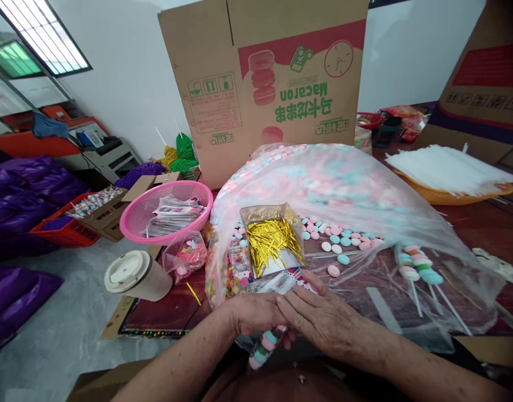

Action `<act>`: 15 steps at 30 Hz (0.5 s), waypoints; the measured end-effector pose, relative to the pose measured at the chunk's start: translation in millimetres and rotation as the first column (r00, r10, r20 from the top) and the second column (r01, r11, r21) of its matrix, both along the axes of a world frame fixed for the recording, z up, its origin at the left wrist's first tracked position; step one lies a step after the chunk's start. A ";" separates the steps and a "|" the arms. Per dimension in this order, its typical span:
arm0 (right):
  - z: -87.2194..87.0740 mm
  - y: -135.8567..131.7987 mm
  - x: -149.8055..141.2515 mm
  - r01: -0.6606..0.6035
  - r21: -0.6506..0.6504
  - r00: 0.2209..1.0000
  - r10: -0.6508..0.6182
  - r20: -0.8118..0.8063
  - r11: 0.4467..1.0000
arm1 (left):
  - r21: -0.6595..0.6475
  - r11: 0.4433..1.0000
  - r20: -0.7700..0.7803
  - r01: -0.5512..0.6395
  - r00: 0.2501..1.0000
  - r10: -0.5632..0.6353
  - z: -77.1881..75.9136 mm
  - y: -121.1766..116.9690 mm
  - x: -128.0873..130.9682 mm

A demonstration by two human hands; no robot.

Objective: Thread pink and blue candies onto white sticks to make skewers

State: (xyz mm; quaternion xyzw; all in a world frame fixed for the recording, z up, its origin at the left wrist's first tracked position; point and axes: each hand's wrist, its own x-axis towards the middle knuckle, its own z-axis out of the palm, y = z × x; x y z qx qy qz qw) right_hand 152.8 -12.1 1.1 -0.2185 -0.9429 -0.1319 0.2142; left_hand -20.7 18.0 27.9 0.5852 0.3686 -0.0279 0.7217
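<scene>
A candy skewer (264, 347) of stacked pastel discs in a clear wrapper pokes out below my hands at the table's near edge. My left hand (256, 312) is closed around it. My right hand (319, 321) lies over the left fingers, closed on the same wrapped skewer, so the grip itself is partly hidden. Printed plastic wrapping (281, 282) shows just above the hands. Beyond them is a clear bag of gold twist ties (273, 240). Loose pink, white and blue candy discs (335, 245) spread behind and to its right.
A large clear sack of candy discs (315, 173) fills the middle, before a tall cardboard box (264, 72). Left stand a pink basket (126, 220) of printed wrappers and a lidded cup (151, 279). Several skewers (419, 265) lie right, near an orange tray (444, 195) of white sticks.
</scene>
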 end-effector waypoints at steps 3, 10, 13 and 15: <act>-17.0 -7.0 0.4 0.020 -0.135 0.998 -0.012 0.061 0.991 | 0.066 0.987 -0.158 0.150 0.978 -0.138 -1.6 -0.3 -1.8; -29.2 -17.5 -23.7 -0.050 -0.990 0.918 -0.385 -0.096 0.130 | 0.872 0.132 -0.474 0.471 0.881 -0.012 -8.9 -21.9 -20.6; -16.4 -2.0 -29.1 -0.159 -0.962 0.928 -0.367 -0.069 -0.221 | 0.981 -0.128 -0.145 0.147 0.989 0.026 -18.6 -29.2 -36.3; -5.9 23.7 -25.1 -0.079 -0.974 0.906 -0.423 0.019 -0.212 | 0.988 -0.012 0.155 -0.155 0.975 0.161 -26.2 -29.8 -43.4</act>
